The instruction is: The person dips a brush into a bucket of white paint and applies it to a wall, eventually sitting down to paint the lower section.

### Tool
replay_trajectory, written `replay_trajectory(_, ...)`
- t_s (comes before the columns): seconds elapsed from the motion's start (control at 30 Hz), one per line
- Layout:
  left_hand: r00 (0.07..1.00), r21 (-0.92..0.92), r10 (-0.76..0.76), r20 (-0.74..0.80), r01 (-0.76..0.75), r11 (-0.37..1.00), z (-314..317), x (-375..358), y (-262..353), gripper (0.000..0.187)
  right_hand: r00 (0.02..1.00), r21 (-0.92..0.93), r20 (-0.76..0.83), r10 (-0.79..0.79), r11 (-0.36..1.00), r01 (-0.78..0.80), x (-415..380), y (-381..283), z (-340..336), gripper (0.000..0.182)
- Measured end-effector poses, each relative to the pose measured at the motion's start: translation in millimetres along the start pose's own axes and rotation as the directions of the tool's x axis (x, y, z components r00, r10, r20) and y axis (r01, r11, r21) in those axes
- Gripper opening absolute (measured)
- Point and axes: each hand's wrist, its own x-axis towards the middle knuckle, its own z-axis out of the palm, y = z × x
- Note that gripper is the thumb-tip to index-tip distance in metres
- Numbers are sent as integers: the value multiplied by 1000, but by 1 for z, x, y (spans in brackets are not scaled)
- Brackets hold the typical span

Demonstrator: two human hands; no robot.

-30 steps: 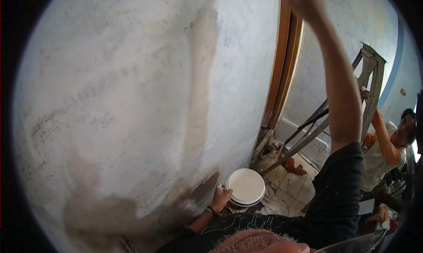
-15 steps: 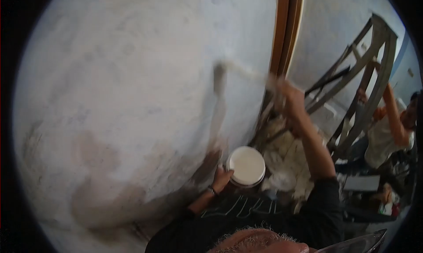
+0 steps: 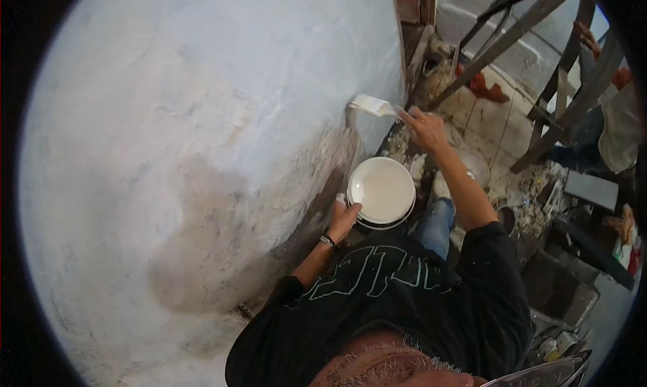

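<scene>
A wide white brush (image 3: 372, 106) is held by its handle in my right hand (image 3: 425, 127), its bristle end against the whitish wall (image 3: 269, 83). Below it, my left hand (image 3: 344, 218) grips the rim of a round white bucket (image 3: 383, 191), thumb over the edge and a bracelet on the wrist. Pale, creamy liquid fills part of the bucket, which is close to my chest. Damp, brownish patches mark the wall's lower part.
A wooden ladder-like frame (image 3: 502, 46) slants across the upper right. Behind it is another person (image 3: 619, 127), partly visible. Debris litters the floor (image 3: 482, 121). A grey block (image 3: 591, 189) and a dark box (image 3: 559, 287) are at the right.
The view has tilted down, showing more floor. My right hand has brought the brush lower on the wall, nearer the bucket. My left hand still grips the bucket.
</scene>
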Motion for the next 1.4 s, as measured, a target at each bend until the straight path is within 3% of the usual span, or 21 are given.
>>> replay_trajectory(0.1,999,68,-42,-9,43,997,0,4,-7,31,933,103,114,342,930,-354,-64,-2,2,37)
replay_trajectory(0.17,999,115,-36,-34,40,993,2,8,-11,32,877,240,208,433,847,-475,-95,-5,-11,30)
replay_trajectory(0.2,999,145,-26,-42,31,989,3,13,-17,32,843,301,260,472,790,-535,-108,-10,-18,27)
replay_trajectory(0.3,999,195,29,-43,-20,981,9,25,-21,32,694,324,614,377,682,-656,-125,-28,-37,26)
replay_trajectory(0.53,991,557,137,-7,-110,823,34,37,-16,33,622,29,683,382,837,-546,-124,-76,41,22)
replay_trajectory(0.63,999,622,23,-23,-4,783,49,32,-1,34,626,-22,696,352,881,-472,-123,-86,87,17)
replay_trajectory(0.67,997,589,72,0,-58,806,53,30,2,35,606,-7,734,308,895,-446,-125,-87,100,17)
replay_trajectory(0.77,999,674,34,-7,-20,739,64,27,13,35,587,17,771,246,914,-406,-126,-93,110,19)
replay_trajectory(0.87,981,598,184,-58,-114,794,58,33,-6,34,487,7,833,263,875,-483,-121,-87,104,24)
replay_trajectory(0.97,986,422,41,-164,32,906,49,36,-10,29,465,48,814,350,756,-652,-118,-77,81,30)
replay_trajectory(1.0,983,328,34,-182,28,944,40,43,-37,21,479,116,818,320,723,-681,-122,-71,80,30)
replay_trajectory(1.1,982,194,-23,-187,60,979,35,43,-31,19,535,278,804,258,633,-722,-134,-49,76,30)
replay_trajectory(1.13,979,68,41,-197,-28,997,32,50,-43,27,560,309,789,252,625,-717,-135,-45,71,31)
replay_trajectory(1.17,979,55,31,-201,-20,998,29,52,-55,26,584,340,774,247,616,-711,-136,-44,67,31)
replay_trajectory(1.3,983,17,2,-184,1,1000,27,51,-41,23,544,230,749,377,623,-748,-121,-56,35,35)
replay_trajectory(1.4,981,-19,-20,-193,17,1000,26,52,-38,23,795,396,511,326,732,-554,-145,-57,52,36)
